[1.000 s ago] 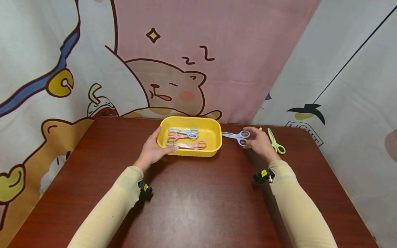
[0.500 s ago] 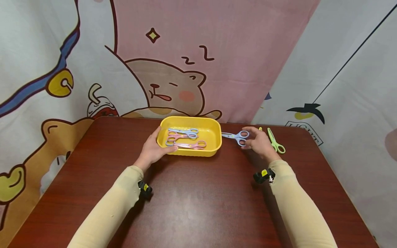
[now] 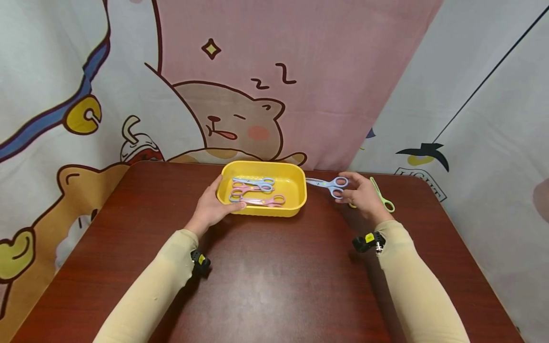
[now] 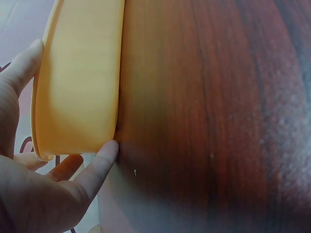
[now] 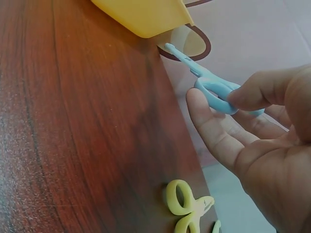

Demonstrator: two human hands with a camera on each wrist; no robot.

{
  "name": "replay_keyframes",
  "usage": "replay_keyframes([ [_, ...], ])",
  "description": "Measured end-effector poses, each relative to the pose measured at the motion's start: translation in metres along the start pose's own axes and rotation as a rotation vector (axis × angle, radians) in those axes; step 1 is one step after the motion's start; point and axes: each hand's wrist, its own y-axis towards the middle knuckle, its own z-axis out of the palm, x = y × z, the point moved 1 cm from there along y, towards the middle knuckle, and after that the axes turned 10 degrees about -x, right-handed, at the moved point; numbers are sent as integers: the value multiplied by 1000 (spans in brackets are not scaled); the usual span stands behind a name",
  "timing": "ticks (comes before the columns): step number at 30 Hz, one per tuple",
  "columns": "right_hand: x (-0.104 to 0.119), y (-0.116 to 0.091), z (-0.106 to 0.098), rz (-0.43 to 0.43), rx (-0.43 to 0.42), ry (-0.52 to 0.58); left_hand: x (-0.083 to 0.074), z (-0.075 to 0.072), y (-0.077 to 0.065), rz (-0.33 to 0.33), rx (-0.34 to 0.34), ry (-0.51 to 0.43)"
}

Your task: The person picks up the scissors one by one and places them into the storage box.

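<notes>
Jutting from the right hand, the blue scissors are held just beside the right end of the yellow tray, raised off the table with their blades toward its wall. Thumb and fingers pinch them at the handle loops. At the opposite end, the left hand grips the tray, its thumb over the near rim and its other fingers spread around the end wall. In the left part of the tray lie a light-blue pair toward the back, a pink pair along the front, and others partly overlapped. Under the right hand, yellow scissors rest on the table, mostly hidden in the head view; green scissors lie beyond it, farther right. A cartoon-printed curtain hangs behind the table.
</notes>
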Motion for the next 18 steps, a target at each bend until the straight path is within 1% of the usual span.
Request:
replay_keyframes([
  [7, 11, -3, -2, -2, -7, 38, 0, 0, 0, -2, -1, -5],
  [18, 21, -6, -8, 3, -61, 22, 0, -1, 0, -6, 1, -7],
])
